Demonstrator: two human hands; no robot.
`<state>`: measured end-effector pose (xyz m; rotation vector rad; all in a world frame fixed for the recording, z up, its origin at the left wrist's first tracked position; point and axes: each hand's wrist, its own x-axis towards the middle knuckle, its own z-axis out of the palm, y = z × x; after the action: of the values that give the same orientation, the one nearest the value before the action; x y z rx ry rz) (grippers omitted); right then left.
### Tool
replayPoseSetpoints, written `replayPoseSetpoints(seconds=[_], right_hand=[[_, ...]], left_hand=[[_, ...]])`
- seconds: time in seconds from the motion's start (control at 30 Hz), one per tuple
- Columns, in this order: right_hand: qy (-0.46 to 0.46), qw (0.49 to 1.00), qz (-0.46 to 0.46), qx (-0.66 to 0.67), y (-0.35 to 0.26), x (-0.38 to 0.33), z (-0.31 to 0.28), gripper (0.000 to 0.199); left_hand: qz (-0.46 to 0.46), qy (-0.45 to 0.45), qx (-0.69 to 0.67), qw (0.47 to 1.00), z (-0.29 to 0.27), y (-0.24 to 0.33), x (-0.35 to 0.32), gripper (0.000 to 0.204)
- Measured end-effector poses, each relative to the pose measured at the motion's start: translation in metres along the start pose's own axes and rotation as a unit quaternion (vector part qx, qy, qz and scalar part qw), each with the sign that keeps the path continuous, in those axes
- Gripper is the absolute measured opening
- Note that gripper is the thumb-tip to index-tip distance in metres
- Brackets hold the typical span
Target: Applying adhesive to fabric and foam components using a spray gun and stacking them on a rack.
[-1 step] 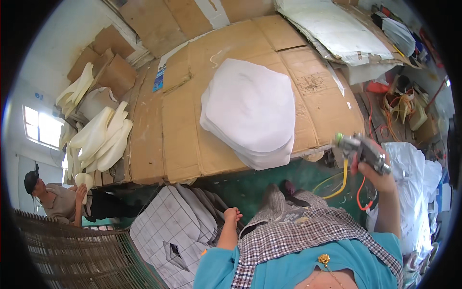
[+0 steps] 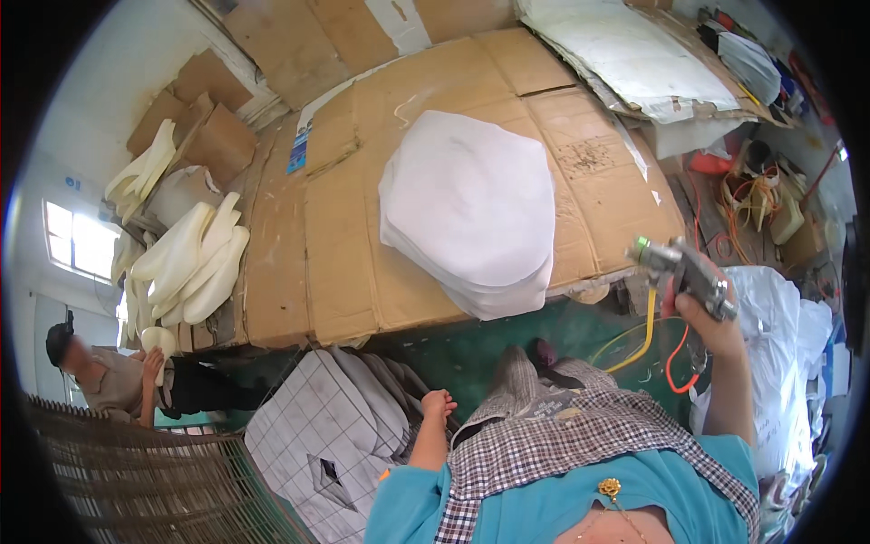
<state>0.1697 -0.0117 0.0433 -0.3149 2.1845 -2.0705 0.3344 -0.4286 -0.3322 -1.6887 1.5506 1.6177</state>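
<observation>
Right hand: the right hand [image 2: 711,322], at the right of the frame, is clamped around the grip of a grey metal spray gun [image 2: 681,269] with a green cap, and holds it up in the air.
Spray gun: its nozzle points to the left, toward the stack; a yellow hose [image 2: 645,337] and an orange hose [image 2: 675,363] hang down from it.
Left hand: the left hand [image 2: 438,404], at the lower centre, holds nothing; its fingers are loosely curled and it hangs just above a grey checked fabric pile [image 2: 317,435]. I cannot tell if it touches it.
Stack: a stack of white rounded sheets [image 2: 471,213] lies in the centre of the frame on a table covered with brown cardboard [image 2: 344,236], near its front edge.
Around: cream curved moulded pieces [image 2: 190,258] lie at the left; another person [image 2: 109,376] sits at the lower left.
Risk: in my judgement, the spray can fall on the cardboard or the fabric pile, because the gun is beside the stack, not over it. The hanging hoses can also catch on the table edge and pull the aim away.
</observation>
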Motion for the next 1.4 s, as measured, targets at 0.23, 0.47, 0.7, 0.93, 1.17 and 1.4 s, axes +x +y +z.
replayPoseSetpoints(seconds=[0.23, 0.47, 0.7, 0.93, 1.17, 1.4], right_hand=[[0.015, 0.998, 0.004, -0.065, -0.001, -0.019, -0.036, 0.05], [-0.13, 0.99, 0.041, -0.041, -0.004, -0.033, -0.026, 0.05], [0.014, 0.998, 0.014, -0.054, -0.003, -0.033, -0.043, 0.055], [-0.099, 0.995, 0.029, -0.001, 0.001, -0.021, -0.021, 0.055], [-0.018, 0.999, 0.029, -0.019, 0.001, -0.012, -0.038, 0.057], [0.009, 1.0, -0.026, 0.009, 0.01, 0.01, -0.035, 0.055]], left_hand=[[0.016, -0.017, -0.016, 1.0, -0.001, 0.001, -0.005, 0.012], [0.022, -0.003, 0.01, 1.0, -0.005, 0.007, -0.009, 0.01], [0.102, -0.013, -0.008, 0.995, 0.013, 0.038, -0.017, 0.008], [0.458, 0.091, 0.015, 0.884, 0.058, 0.158, -0.039, 0.015], [0.507, 0.195, 0.24, 0.804, 0.121, 0.237, -0.089, 0.035], [0.448, 0.174, 0.36, 0.8, 0.129, 0.246, -0.1, 0.033]])
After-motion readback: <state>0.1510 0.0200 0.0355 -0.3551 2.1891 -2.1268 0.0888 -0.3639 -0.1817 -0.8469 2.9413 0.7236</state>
